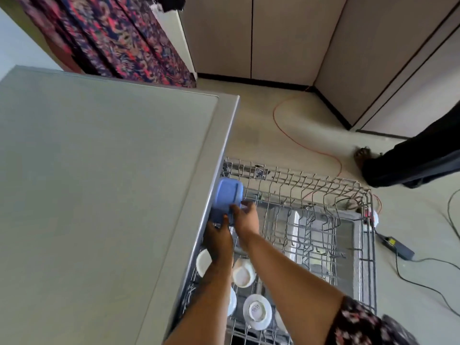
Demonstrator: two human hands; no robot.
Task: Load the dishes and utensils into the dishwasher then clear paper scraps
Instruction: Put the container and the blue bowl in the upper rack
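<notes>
Floral sleeve (361,324), 5 o'clock, lowest edge of view: covers the right upper arm.

White bowls (257,312), 6 o'clock: several, upturned with foot rings up, seated in the near end of the wire rack (371,245).

Left hand (217,241), just below centre: extended over the bowls and holding the blue container (229,195). Thumb is on its near face; the other fingers are hidden behind it.

Right hand (246,217), at the left hand's 2 o'clock, just beside it: fingers nearly straight and spread. Thumb rests against the container's near right corner. Blurred.

Blue container, centre: rectangular plastic tub, tilted, broad face to camera. Sits at the rack's far-left corner, against the edge of the grey top panel (99,183).

Grey top panel, 9 o'clock: flat, fills the left half.

Black power adapter (400,247), 3 o'clock: on the floor, leads attached.

Orange cable (281,125), 1 o'clock: looped across the floor.

Second person's dark trouser leg (410,160), 2 o'clock.

Beige cabinets (249,33), 12 o'clock.

Patterned fabric (112,33), 11 o'clock: hanging.
</notes>
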